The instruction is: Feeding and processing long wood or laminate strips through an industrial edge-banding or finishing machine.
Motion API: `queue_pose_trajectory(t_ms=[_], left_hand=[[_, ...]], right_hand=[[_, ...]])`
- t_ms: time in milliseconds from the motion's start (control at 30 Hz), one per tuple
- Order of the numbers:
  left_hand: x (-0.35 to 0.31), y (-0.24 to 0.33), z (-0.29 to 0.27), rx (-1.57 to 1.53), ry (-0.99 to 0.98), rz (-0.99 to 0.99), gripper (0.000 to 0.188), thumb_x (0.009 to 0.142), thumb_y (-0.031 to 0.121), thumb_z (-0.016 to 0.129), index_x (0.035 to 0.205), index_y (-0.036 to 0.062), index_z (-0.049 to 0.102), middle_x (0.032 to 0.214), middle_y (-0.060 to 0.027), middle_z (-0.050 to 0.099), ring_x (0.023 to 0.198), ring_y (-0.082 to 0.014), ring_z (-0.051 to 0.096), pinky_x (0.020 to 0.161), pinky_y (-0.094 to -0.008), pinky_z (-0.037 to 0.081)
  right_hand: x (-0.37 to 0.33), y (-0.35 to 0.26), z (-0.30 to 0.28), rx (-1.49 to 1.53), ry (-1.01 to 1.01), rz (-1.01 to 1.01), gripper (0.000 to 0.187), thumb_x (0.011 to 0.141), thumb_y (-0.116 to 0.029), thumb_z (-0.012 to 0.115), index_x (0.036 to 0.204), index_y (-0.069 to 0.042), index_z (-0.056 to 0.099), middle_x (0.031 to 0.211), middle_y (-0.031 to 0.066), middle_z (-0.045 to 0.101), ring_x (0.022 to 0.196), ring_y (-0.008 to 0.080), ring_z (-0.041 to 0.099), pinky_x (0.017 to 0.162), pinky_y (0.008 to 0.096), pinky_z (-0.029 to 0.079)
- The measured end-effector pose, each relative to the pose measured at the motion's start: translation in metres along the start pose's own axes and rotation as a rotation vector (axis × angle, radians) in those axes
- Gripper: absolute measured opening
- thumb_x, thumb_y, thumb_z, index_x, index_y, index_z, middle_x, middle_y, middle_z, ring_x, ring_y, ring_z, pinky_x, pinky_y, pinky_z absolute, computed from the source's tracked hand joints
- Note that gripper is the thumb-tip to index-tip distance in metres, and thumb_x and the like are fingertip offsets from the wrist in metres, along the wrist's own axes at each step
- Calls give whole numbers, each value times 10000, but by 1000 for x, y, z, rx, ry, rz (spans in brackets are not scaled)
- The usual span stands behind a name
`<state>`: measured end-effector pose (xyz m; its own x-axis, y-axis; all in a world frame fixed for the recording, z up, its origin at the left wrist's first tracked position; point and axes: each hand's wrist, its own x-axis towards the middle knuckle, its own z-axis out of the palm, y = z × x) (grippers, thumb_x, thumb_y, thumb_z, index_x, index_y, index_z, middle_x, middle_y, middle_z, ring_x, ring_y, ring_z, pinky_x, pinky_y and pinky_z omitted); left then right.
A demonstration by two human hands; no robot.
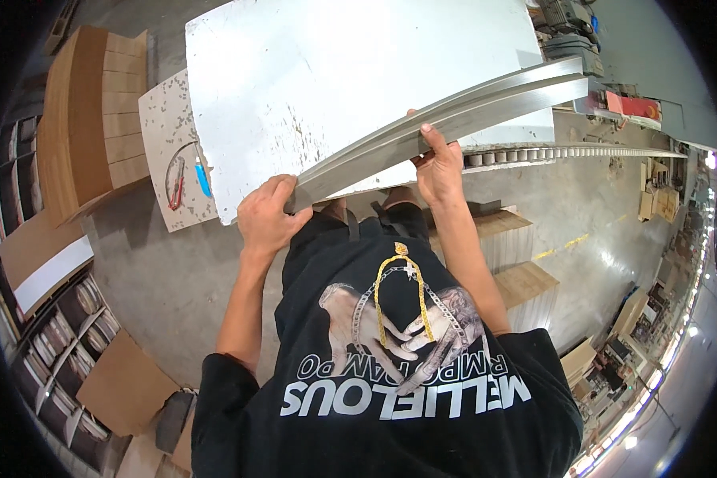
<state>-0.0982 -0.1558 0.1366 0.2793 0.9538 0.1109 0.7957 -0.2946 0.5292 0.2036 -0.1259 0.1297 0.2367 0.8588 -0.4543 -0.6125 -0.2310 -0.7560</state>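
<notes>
A long grey metal profile [486,102] with lengthwise ridges slants over the near edge of a white-topped table [358,56], its far end up to the right. My left hand [269,213] grips the near left end, fingers over the top and thumb below. Around the middle of the profile, my right hand [438,166] is closed from beneath, with the thumb on the upper face and a fingertip showing past the far side. Dark scuffs mark the tabletop left of the profile.
At the left, a speckled board [163,111] carries a blue-handled tool [202,177] and red-handled pliers [177,191]. Stacked cartons [80,119] stand farther left. A roller conveyor [566,153] runs off to the right. More boxes [526,283] sit on the floor beside my right arm.
</notes>
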Motion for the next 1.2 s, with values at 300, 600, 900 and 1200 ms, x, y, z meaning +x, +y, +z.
queue_pose_trajectory(t_ms=[300, 600, 900, 1200], left_hand=[[-3, -2, -21, -37, 19, 93, 473, 626, 224, 852, 1059, 78, 727, 1042, -65, 762, 810, -252, 723, 696, -352, 568], [9, 7, -33, -66, -11, 181, 572, 633, 196, 855, 1189, 109, 747, 1062, -80, 768, 832, -248, 732, 722, -354, 584], [22, 17, -36, -86, -50, 249, 621, 649, 191, 825, 1265, 191, 748, 1058, -44, 760, 834, -229, 725, 725, -348, 575], [31, 23, -30, -91, -20, 297, 620, 634, 161, 816, 1251, 182, 757, 1054, -55, 760, 827, -232, 722, 717, -347, 575]], right_hand=[[-35, -10, 17, -74, 76, -166, 509, 896, -152, 810, 1332, -32, 576, 1219, 127, 728, 1126, 218, 667, 1005, 399, 537], [-43, -26, 10, -114, 103, -206, 482, 887, -141, 820, 1288, -8, 588, 1176, 142, 736, 1091, 209, 672, 982, 376, 544], [-51, -40, 11, -76, 180, -217, 496, 845, -113, 855, 1259, 10, 611, 1133, 142, 742, 1063, 215, 682, 964, 379, 561], [-52, -45, -2, -54, 160, -239, 426, 845, -105, 857, 1198, 21, 654, 1108, 145, 742, 1012, 210, 697, 912, 375, 591]])
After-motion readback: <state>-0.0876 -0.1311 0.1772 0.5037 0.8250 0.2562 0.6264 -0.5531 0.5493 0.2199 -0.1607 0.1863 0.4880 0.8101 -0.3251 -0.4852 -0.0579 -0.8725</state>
